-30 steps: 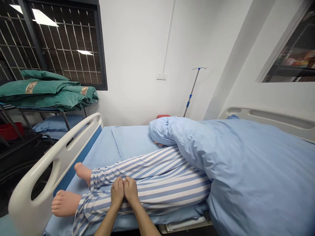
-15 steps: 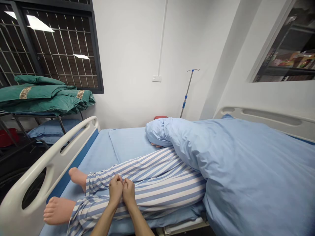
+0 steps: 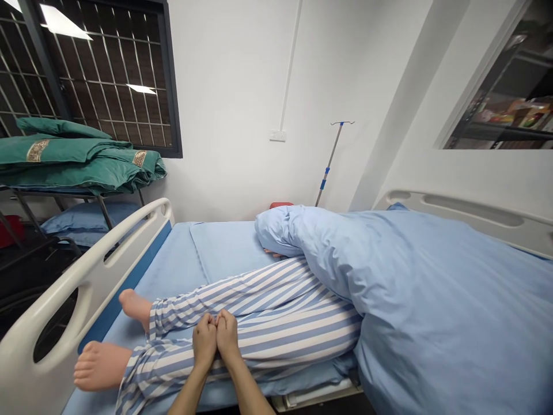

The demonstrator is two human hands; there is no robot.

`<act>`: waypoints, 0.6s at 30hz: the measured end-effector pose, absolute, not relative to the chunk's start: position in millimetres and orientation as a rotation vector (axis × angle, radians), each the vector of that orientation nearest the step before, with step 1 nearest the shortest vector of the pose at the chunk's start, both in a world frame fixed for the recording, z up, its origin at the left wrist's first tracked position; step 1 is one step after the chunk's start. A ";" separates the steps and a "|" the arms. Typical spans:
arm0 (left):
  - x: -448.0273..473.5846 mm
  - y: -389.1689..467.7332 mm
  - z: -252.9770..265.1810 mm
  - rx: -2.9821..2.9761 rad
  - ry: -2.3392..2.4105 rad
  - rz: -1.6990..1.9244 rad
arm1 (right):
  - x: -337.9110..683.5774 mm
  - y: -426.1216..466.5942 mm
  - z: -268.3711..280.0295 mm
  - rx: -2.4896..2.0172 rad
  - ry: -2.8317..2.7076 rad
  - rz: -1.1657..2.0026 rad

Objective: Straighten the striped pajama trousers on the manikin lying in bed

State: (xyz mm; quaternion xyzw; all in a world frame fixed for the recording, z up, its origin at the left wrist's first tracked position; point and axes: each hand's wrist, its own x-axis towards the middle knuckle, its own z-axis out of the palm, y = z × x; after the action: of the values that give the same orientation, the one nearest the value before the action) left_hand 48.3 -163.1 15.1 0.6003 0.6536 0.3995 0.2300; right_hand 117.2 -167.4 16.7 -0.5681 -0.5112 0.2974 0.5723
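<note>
My left hand (image 3: 204, 341) and my right hand (image 3: 227, 334) are side by side with their fingers curled closed, knuckles almost touching. Both are over the nearer leg of the striped pajama trousers (image 3: 298, 325), around the shin. Whatever the curled fingers may hold is hidden from this angle, and I cannot tell if they press on the cloth. The trousers are on a lying figure that looks like a care mannequin; its near bare foot (image 3: 101, 366) and far foot (image 3: 135, 305) point left. A light blue quilt (image 3: 415, 282) covers the figure from the thighs up.
The bed has a pale footboard (image 3: 93, 248) at left and a headboard (image 3: 475, 210) at right. An IV pole (image 3: 330, 164) leans by the wall. Green folded bedding (image 3: 82, 161) lies on a metal-framed stand under the barred window (image 3: 112, 75).
The view has shifted slightly. My hands stay closed together over the same shin, with the right one a little higher against the left than before.
</note>
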 end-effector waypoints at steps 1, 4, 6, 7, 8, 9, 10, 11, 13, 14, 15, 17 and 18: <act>48.0 -163.6 15.4 1.643 1.798 1.101 | 116.9 -167.1 16.7 -1.333 -1.209 0.701; 47.1 -164.8 16.3 1.608 1.801 1.107 | 116.8 -165.2 16.6 -1.335 -1.227 0.723; 46.7 -165.2 17.3 1.608 1.802 1.100 | 117.7 -164.0 17.4 -1.337 -1.219 0.745; 46.6 -165.2 17.9 1.623 1.804 1.089 | 118.7 -163.6 18.4 -1.338 -1.216 0.755; 46.6 -165.1 18.4 1.644 1.810 1.073 | 120.0 -163.5 19.8 -1.338 -1.216 0.761; 46.8 -164.9 18.7 1.671 1.819 1.054 | 121.8 -163.5 21.7 -1.338 -1.221 0.764; 47.0 -164.4 18.9 1.694 1.833 1.034 | 123.8 -163.6 24.0 -1.337 -1.231 0.765; 47.4 -163.8 18.8 1.711 1.851 1.014 | 126.1 -163.5 26.7 -1.335 -1.246 0.761; 48.1 -162.2 17.8 1.732 1.886 0.983 | 130.8 -162.9 31.9 -1.338 -1.286 0.737; 48.4 -161.3 16.9 1.744 1.895 0.977 | 133.0 -162.3 33.8 -1.345 -1.310 0.715; 48.7 -160.3 15.7 1.755 1.899 0.977 | 134.8 -161.7 34.7 -1.359 -1.337 0.685; 48.7 -158.6 12.8 1.764 1.891 0.977 | 136.8 -161.1 32.7 -1.408 -1.395 0.597; 48.6 -158.0 11.3 1.761 1.883 0.970 | 136.8 -161.3 29.9 -1.443 -1.432 0.538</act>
State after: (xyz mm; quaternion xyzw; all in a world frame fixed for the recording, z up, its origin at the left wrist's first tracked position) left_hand 48.6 -158.0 11.3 0.6274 0.6708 0.3457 0.1921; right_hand 136.8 -161.3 29.9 -0.5957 -0.5911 0.2220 0.4965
